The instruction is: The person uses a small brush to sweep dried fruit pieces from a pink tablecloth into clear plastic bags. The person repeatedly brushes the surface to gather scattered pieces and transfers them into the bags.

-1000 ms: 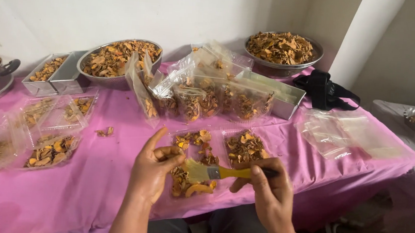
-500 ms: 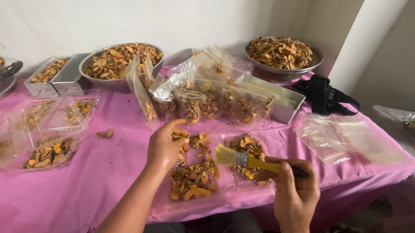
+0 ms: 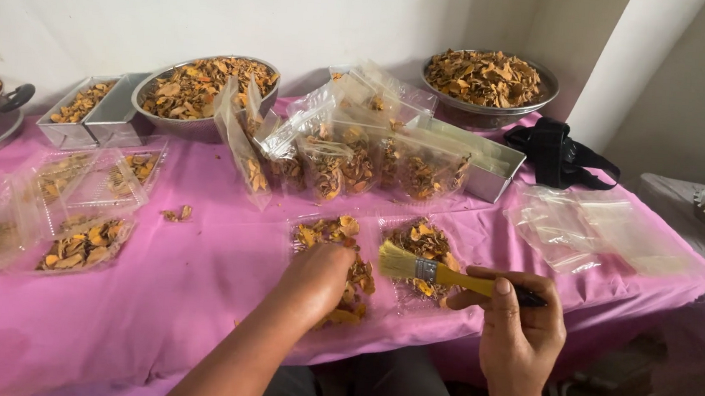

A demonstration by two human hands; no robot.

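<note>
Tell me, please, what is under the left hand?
Under the left hand lies a clear plastic tray with yellow-orange dried pieces on the pink tablecloth. The pieces directly below the palm are covered.

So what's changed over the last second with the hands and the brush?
The left hand let go of the yellow-handled flat paintbrush and moved down onto the orange dried pieces in the clear plastic tray. The right hand kept its grip, carrying the brush slightly right. Bowls, bags and pink tablecloth unchanged.

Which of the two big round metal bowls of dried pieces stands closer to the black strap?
The round metal bowl at the far right; the other bowl stands farther left, beside the rectangular tins.
</note>
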